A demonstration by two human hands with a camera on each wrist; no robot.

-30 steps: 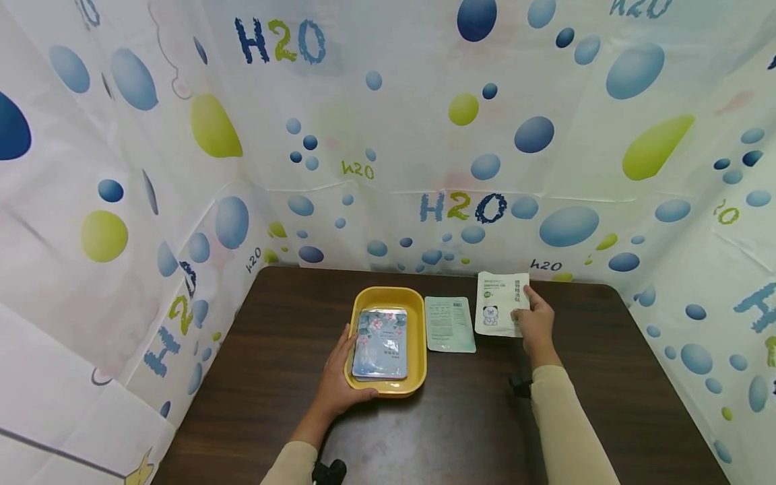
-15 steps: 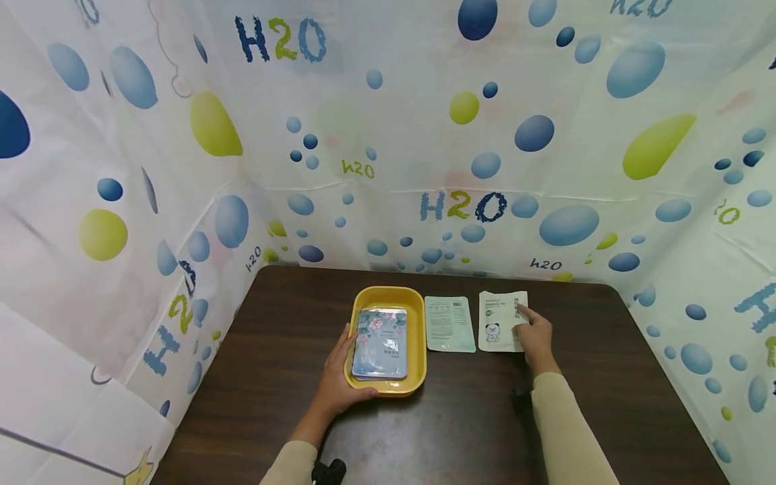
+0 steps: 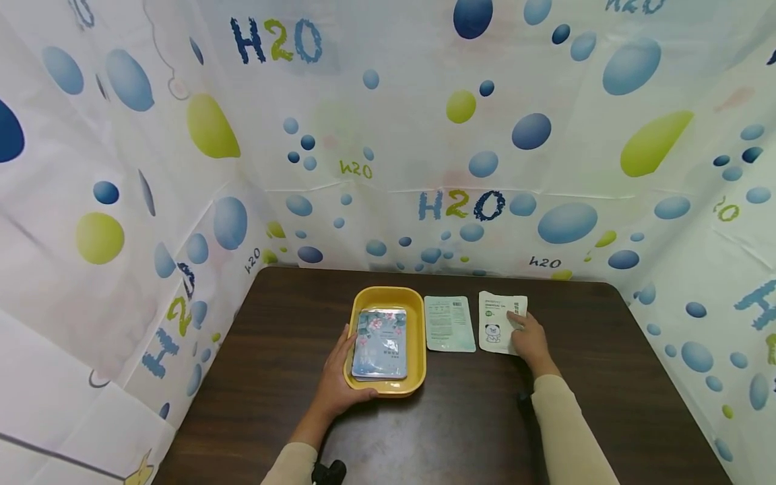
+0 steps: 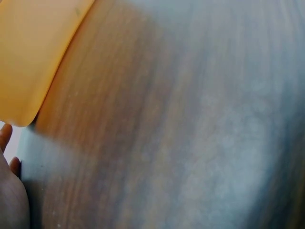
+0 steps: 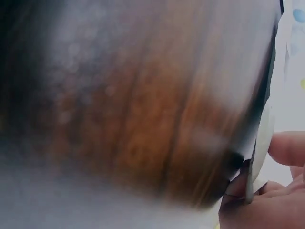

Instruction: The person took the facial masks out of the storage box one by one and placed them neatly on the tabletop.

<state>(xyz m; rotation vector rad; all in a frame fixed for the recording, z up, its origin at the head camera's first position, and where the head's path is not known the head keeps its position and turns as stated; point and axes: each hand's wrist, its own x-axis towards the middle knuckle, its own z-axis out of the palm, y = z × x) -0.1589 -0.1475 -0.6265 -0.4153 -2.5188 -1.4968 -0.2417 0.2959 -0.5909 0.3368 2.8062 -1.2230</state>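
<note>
My left hand [image 3: 335, 378] holds the near left corner of a yellow plastic tray [image 3: 417, 343], its thumb along the front edge and its fingers up the left side. Inside the tray lie flat blue flowered packets [image 3: 378, 345], stacked. On the right, my right hand [image 3: 531, 340] is at the right edge of a white packet [image 3: 492, 311] with a small bear printed on it, index finger laid across its front. The right wrist view shows the packet's edge [image 5: 262, 143] between the thumb and fingers. In the left wrist view the tray's side [image 4: 38, 52] appears above the fingers.
A pale green packet [image 3: 450, 325] lies flat on the dark wooden table [image 3: 291, 316], between the tray and the white packet. Behind the table and at both sides hangs a white curtain [image 3: 412, 101] with blue and green spots.
The white packet has come down from the table's far edge, nearer to me, level with the green packet. My right index finger has slid lower and leftward on it. The left hand stays put.
</note>
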